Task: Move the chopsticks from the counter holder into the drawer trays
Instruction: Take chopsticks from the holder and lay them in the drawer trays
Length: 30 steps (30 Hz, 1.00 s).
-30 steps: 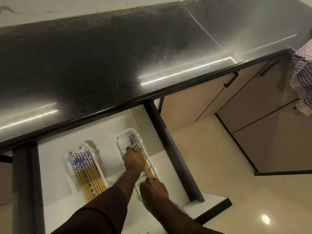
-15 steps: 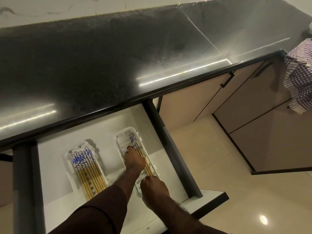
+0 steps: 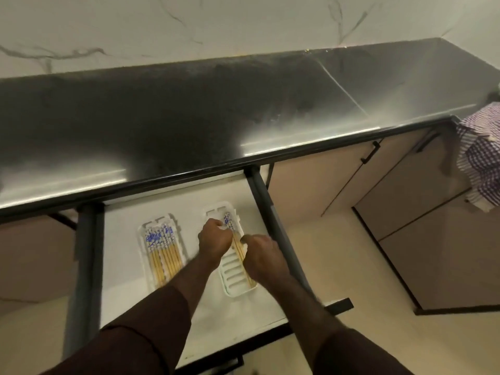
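The open white drawer [image 3: 124,266] holds two white slotted trays. The left tray [image 3: 142,255] is filled with several bamboo chopsticks with blue-patterned tops [image 3: 162,250]. The right tray [image 3: 232,274] has a few chopsticks [image 3: 228,220] lying along its right side. My left hand [image 3: 215,239] is curled over the upper part of that tray, fingertips at the chopsticks just below their blue tops. My right hand [image 3: 263,255] is curled on the same chopsticks lower down, hiding their middle. No counter holder is in view.
A black countertop [image 3: 189,117] overhangs the back of the drawer, under a white marble wall. The drawer's dark right rail [image 3: 273,220] runs beside my right hand. Beige cabinet doors [image 3: 311,185] stand to the right, and a purple checked cloth [image 3: 481,158] hangs at the far right.
My right hand has moved from the near end of the right tray up along the chopsticks. My left hand has shifted slightly up and left. The view has tilted up.
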### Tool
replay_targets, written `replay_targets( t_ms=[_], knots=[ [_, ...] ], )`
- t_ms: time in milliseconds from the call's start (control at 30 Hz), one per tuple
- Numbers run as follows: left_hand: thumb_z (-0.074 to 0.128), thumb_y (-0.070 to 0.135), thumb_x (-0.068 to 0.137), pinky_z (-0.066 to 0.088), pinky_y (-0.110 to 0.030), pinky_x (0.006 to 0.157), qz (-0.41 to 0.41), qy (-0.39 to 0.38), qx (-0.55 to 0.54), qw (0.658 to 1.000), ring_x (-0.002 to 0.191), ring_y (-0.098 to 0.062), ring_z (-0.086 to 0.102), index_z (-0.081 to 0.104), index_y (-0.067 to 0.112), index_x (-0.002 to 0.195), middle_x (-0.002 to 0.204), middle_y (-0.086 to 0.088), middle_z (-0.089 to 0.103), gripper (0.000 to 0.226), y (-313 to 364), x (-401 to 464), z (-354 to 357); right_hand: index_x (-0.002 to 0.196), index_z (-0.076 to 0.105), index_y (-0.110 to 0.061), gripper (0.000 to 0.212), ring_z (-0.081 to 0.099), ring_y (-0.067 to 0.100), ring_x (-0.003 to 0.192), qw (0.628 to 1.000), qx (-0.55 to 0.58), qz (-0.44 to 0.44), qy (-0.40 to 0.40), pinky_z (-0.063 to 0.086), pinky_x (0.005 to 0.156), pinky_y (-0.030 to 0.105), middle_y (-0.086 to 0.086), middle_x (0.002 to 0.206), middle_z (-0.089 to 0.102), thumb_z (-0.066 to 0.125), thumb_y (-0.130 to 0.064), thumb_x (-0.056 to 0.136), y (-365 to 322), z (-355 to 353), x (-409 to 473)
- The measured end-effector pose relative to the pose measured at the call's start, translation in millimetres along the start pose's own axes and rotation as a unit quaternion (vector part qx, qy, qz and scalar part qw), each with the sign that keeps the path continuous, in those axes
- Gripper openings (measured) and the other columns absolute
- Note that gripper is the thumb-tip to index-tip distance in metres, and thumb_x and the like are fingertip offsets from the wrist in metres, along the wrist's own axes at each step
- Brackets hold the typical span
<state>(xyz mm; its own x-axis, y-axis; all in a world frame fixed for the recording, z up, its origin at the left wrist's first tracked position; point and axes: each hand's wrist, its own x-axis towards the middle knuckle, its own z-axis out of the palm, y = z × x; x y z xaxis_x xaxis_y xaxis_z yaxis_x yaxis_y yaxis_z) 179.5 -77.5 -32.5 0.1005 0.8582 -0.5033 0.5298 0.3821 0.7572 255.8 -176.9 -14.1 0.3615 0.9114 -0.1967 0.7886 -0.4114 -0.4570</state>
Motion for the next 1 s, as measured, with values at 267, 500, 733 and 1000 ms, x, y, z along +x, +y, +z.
replay_targets(
  t_ms=[267, 500, 733, 1000],
  knots=[
    [0.066, 0.014, 0.086, 0.059, -0.047, 0.083, 0.075, 0.037, -0.08, 0.993, 0.092, -0.027, 0.066, 0.058, 0.015, 0.114, 0.105, -0.01, 0.066, 0.029, 16.1, -73.4, -76.3, 0.125, 0.066, -0.017, 0.036, 0.069, 0.021, 0.102, 0.99, 0.095, -0.067, 0.081, 0.056, 0.085, 0.032, 0.003, 0.118, 0.072, 0.065, -0.008, 0.09, -58.5, -56.4, -33.7],
    [0.066, 0.016, 0.088, 0.058, -0.046, 0.085, 0.138, 0.126, -0.127, 0.974, 0.093, -0.022, 0.068, 0.061, 0.018, 0.111, 0.099, -0.005, 0.069, 0.024, 9.7, -119.2, -204.3, 0.124, 0.066, -0.02, 0.034, 0.065, 0.02, 0.11, 0.981, 0.111, -0.141, 0.079, 0.052, 0.094, 0.034, -0.001, 0.125, 0.068, 0.063, -0.011, 0.092, -179.4, -62.1, -56.9],
    [0.065, 0.009, 0.087, 0.058, -0.041, 0.076, 0.189, 0.203, -0.191, 0.942, 0.082, -0.022, 0.066, 0.062, 0.023, 0.094, 0.081, -0.003, 0.067, 0.016, -44.9, -159.5, -379.9, 0.12, 0.069, -0.019, 0.036, 0.068, 0.022, 0.103, 0.958, 0.099, -0.25, 0.097, 0.052, 0.092, 0.03, 0.003, 0.113, 0.074, 0.057, -0.01, 0.087, -330.7, -26.8, -93.2],
    [0.064, 0.016, 0.09, 0.059, -0.027, 0.071, 0.243, 0.234, -0.183, 0.924, 0.09, -0.017, 0.069, 0.059, 0.032, 0.101, 0.093, -0.001, 0.068, 0.02, -97.2, -173.2, -575.0, 0.125, 0.065, -0.021, 0.031, 0.065, 0.005, 0.093, 0.938, 0.147, -0.302, 0.082, 0.045, 0.077, 0.01, -0.001, 0.116, 0.072, 0.062, -0.018, 0.094, -496.5, 19.5, -116.5]
  ],
)
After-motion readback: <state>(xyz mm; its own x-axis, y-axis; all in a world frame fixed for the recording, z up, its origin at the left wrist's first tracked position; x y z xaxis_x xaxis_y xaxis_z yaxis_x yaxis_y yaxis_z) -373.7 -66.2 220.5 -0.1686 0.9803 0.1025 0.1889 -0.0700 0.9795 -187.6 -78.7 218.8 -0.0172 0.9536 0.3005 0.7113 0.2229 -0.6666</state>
